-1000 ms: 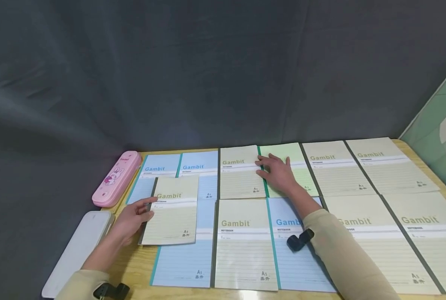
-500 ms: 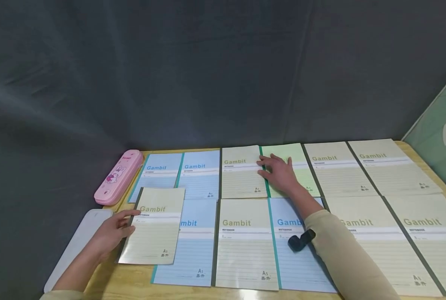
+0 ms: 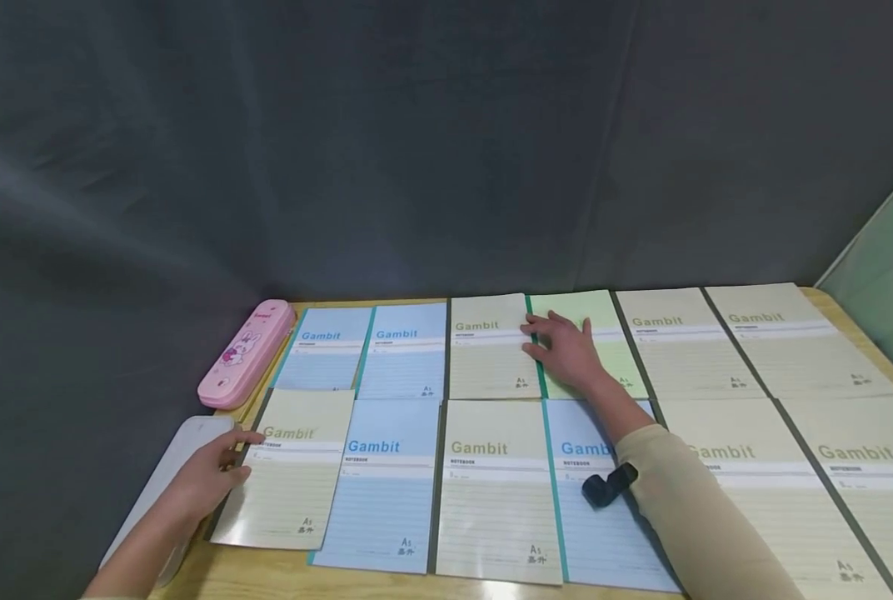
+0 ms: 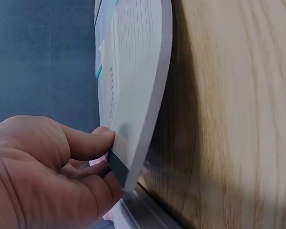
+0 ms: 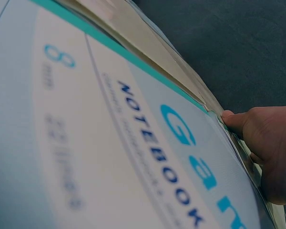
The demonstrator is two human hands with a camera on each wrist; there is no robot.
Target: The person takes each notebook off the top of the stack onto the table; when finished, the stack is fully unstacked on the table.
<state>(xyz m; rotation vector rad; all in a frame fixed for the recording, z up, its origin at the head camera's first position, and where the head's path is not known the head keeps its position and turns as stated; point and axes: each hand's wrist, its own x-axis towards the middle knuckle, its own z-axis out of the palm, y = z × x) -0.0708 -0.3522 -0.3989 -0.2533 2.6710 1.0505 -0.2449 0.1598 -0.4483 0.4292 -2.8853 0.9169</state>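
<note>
My left hand pinches a cream Gambit notebook by its dark spine, thumb on the cover. In the left wrist view this notebook is tilted, its spine side raised off the wood. Its right edge overlaps a blue notebook in the front row. My right hand rests on a green notebook in the back row, fingers spread, fingertips at the edge of the neighbouring cream notebook. The right wrist view is mostly filled by a blue notebook in front of that hand.
Two blue notebooks lie at the back left. Several cream notebooks cover the right side in two rows. A pink pencil case and a white case sit along the left edge of the wooden table. A dark curtain hangs behind.
My left hand has drawn the cream notebook left and toward me, uncovering more of the front blue notebook. The right hand has stayed on the green notebook.
</note>
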